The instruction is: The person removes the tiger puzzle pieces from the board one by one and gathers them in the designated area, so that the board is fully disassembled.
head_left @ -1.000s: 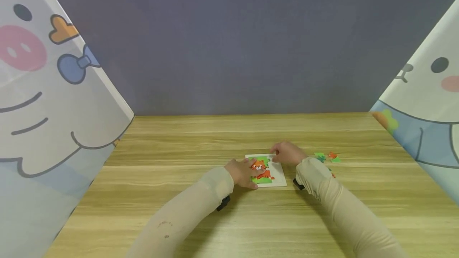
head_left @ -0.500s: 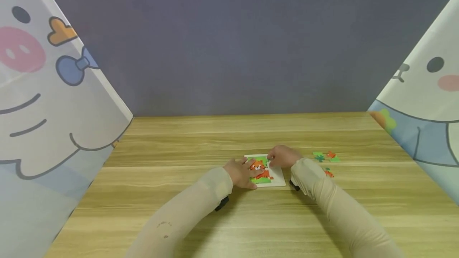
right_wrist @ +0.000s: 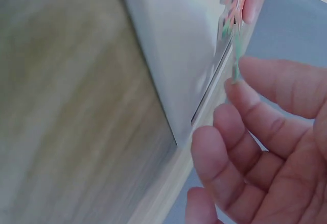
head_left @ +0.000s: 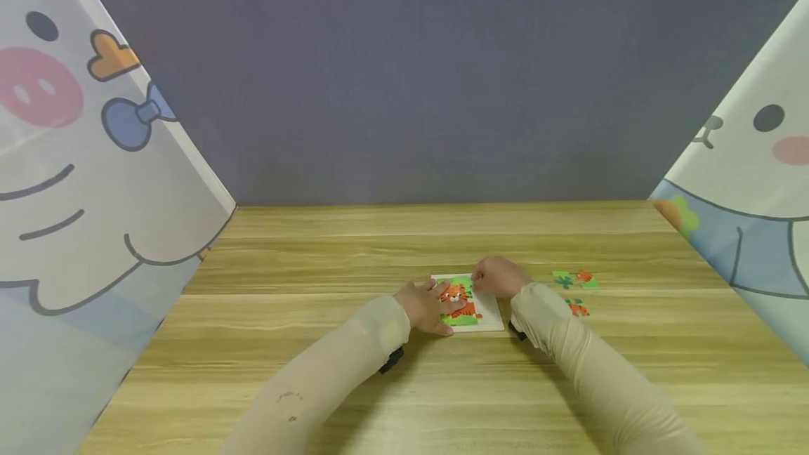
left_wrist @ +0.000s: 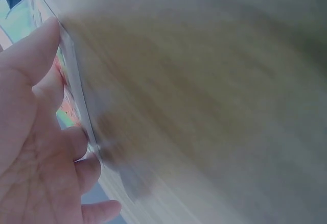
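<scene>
A square white puzzle tray (head_left: 491,313) lies on the table, its left part filled with a tiger picture (head_left: 465,309) on green. My left hand (head_left: 425,306) rests on that picture with spread fingers, the thumb (left_wrist: 43,45) by the tray's near edge in the left wrist view. At the tray's far edge is my right hand (head_left: 502,277). Between its thumb and index finger it pinches a thin puzzle piece (right_wrist: 236,63) with a green face, seen edge-on in the right wrist view. The piece touches or nearly touches the assembled part; which, I cannot tell.
Loose puzzle pieces lie right of the tray: a green one (head_left: 562,278), an orange and green one (head_left: 587,279) and an orange one (head_left: 578,308). A grey wall panel (head_left: 442,90) stands behind the wooden table (head_left: 329,251), with printed cartoon panels at both sides.
My right hand has moved a little left along the tray's far edge, bringing its piece against or close to the assembled picture. The left hand keeps its place.
</scene>
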The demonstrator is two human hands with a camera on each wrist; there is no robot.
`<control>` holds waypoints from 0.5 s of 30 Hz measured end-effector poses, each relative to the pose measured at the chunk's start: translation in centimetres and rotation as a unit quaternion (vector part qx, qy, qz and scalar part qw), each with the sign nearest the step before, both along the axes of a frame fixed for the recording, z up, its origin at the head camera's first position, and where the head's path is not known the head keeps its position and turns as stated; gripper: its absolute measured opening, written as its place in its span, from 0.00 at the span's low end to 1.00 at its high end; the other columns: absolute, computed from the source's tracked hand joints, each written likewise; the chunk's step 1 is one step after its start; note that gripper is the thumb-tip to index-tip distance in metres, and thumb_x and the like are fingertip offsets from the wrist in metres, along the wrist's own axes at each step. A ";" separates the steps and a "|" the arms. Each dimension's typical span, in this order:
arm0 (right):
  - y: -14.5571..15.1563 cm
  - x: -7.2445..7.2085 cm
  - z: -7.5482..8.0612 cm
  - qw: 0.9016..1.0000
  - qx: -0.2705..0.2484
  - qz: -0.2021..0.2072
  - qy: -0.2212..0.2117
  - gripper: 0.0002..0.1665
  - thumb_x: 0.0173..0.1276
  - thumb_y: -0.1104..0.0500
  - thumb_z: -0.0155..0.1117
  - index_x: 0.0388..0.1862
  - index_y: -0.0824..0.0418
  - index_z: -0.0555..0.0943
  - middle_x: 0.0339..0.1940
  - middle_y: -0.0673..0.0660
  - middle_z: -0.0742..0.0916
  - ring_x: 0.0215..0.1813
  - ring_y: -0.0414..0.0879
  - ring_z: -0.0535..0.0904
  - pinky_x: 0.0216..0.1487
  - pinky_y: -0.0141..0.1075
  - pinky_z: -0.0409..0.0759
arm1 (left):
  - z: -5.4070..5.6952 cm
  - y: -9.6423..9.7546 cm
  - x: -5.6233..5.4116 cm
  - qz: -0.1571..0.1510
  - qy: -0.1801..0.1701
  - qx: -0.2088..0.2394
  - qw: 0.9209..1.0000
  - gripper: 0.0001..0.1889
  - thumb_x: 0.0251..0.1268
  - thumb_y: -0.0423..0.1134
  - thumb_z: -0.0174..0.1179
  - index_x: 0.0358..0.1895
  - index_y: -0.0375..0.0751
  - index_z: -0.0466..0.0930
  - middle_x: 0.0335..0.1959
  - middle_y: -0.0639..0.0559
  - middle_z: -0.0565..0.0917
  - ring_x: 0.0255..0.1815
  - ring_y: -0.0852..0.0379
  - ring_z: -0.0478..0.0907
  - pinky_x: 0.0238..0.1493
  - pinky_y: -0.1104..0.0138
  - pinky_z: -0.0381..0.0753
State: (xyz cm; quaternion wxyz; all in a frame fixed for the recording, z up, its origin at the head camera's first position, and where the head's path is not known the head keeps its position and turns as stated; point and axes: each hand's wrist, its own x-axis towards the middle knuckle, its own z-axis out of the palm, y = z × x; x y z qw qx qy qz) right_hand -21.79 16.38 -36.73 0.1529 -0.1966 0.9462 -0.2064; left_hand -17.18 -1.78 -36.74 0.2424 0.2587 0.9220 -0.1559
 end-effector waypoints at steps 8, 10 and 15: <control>0.6 0.1 -0.3 0.999 -0.037 -0.003 0.003 0.14 0.68 0.66 0.64 0.21 0.58 0.80 0.18 0.47 0.77 0.21 0.39 0.64 0.26 0.30 0.64 | 0.1 0.3 -0.1 -0.006 0.007 -0.015 1.000 0.34 0.70 0.71 0.43 0.77 0.81 0.45 0.82 0.62 0.46 0.80 0.57 0.49 0.74 0.54 0.61; 0.7 0.1 -0.4 0.999 -0.042 -0.003 0.005 0.11 0.68 0.66 0.63 0.24 0.59 0.83 0.21 0.48 0.80 0.22 0.39 0.66 0.27 0.31 0.66 | 0.2 0.4 -0.1 -0.003 0.004 -0.013 1.000 0.34 0.70 0.70 0.43 0.77 0.80 0.45 0.82 0.61 0.46 0.80 0.57 0.48 0.74 0.54 0.61; 0.7 0.3 -0.4 0.998 -0.067 -0.007 0.011 0.08 0.67 0.65 0.62 0.31 0.62 0.87 0.28 0.52 0.87 0.25 0.41 0.72 0.30 0.33 0.72 | 0.3 0.4 -0.1 0.004 0.001 -0.010 1.000 0.35 0.69 0.70 0.44 0.78 0.80 0.46 0.82 0.61 0.47 0.81 0.57 0.48 0.75 0.54 0.60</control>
